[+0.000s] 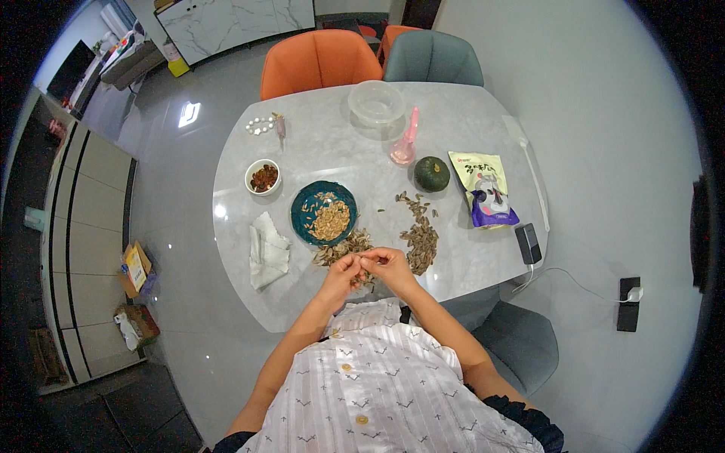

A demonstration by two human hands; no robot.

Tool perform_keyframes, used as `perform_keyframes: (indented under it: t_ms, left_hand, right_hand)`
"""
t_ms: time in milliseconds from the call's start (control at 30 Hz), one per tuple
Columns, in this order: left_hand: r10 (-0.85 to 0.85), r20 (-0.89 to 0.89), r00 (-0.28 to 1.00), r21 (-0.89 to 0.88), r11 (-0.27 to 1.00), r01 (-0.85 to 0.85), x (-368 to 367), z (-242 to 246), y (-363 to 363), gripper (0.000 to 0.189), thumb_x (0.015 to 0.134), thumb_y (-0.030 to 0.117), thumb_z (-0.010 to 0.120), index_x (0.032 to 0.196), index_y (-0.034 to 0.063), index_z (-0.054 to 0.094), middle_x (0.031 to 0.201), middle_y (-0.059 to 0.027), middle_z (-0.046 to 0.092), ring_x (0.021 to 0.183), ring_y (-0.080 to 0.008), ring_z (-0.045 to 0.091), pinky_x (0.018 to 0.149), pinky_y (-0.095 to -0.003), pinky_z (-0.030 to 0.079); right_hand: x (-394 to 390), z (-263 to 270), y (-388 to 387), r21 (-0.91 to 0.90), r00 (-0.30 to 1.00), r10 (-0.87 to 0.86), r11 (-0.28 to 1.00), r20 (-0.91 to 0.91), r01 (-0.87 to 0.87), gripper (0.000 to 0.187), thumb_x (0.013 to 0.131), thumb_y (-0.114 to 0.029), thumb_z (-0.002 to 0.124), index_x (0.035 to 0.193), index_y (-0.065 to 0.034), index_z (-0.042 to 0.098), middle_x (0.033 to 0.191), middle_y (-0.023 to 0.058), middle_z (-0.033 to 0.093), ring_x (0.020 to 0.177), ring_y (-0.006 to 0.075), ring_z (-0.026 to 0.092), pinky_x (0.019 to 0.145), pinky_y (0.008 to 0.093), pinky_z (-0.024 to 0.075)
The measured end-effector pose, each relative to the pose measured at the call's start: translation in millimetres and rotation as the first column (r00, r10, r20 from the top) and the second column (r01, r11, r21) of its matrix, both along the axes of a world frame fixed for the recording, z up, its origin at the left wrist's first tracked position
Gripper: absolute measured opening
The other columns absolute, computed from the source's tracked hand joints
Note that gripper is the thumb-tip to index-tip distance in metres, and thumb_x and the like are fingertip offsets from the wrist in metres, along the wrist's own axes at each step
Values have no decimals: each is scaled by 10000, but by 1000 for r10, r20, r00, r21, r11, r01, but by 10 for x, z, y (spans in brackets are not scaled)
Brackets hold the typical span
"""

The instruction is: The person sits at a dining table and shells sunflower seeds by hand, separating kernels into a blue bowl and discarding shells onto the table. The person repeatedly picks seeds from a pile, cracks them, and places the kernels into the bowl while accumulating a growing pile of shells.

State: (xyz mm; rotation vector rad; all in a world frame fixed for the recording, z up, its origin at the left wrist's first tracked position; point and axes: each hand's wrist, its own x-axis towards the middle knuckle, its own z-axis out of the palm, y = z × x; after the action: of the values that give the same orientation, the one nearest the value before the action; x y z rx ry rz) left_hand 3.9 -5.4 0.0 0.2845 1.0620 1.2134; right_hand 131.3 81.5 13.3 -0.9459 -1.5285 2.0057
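Observation:
My left hand [343,276] and my right hand [389,268] meet fingertip to fingertip over the table's near side, pinching something small, likely a seed, too small to make out. Beneath and just beyond them lies a pile of split seed shells [348,244]. A teal bowl [296,226] holding pale shelled kernels [330,221] stands past the shells, slightly to the left. To the right of my hands, unshelled brown seeds [422,244] form a long heap on the bare tabletop.
A crumpled paper towel [268,252] and a white bowl [247,180] of brown pieces are on the left. Farther back stand a clear plastic bowl [376,103], a pink spray bottle [404,150] and a green squash [431,174]. A snack bag [484,189] and a black power bank [528,244] lie right.

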Motion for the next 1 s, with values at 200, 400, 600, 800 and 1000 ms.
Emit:
perform_keyframes:
  t_ms: [200, 400, 600, 800, 1000]
  left_hand:
    - [43, 108, 993, 15, 999, -44, 57, 12, -27, 126, 930, 238, 492, 835, 157, 510, 741, 55, 503, 648, -40, 476, 522, -173, 344]
    - [60, 114, 992, 41, 997, -65, 50, -47, -31, 106, 927, 232, 497, 871, 143, 506, 767, 47, 508, 663, -49, 491, 526, -178, 368]
    - [58, 121, 991, 69, 995, -66, 17, -42, -37, 127, 930, 252, 490, 932, 127, 514, 782, 43, 523, 687, -55, 509, 578, -185, 420]
    - [130, 51, 990, -6, 991, -130, 3, -12, 14, 196, 921, 252, 508, 1018, 87, 551, 878, 9, 581, 766, -77, 556, 664, -199, 465]
    - [91, -63, 994, -3, 996, -91, -88, 52, 32, 266, 896, 189, 548, 1072, -8, 573, 962, -57, 619, 850, -116, 608, 737, -216, 505]
  right_hand:
    - [19, -43, 34, 132, 999, 18, 991, 48, -24, 101, 819, -68, 640, 846, 29, 631, 779, 27, 604, 661, 93, 574, 592, 220, 456]
    - [-38, 170, 2, 316, 988, -44, 949, 151, -6, 87, 789, -73, 664, 786, 12, 649, 743, 30, 573, 624, 79, 528, 568, 210, 419]
    - [-90, 197, -22, 387, 987, -92, 921, 131, 34, 103, 747, -121, 669, 752, -19, 657, 663, 55, 562, 589, 133, 509, 549, 263, 401]
    - [-84, 287, 31, 558, 953, -109, 827, 284, -72, 97, 735, -101, 659, 767, -10, 642, 722, 103, 585, 655, 230, 570, 585, 311, 439]
    - [-28, 246, -12, 653, 961, -75, 748, 265, -122, 137, 737, -125, 662, 815, -12, 658, 760, 113, 600, 731, 257, 601, 647, 325, 469]
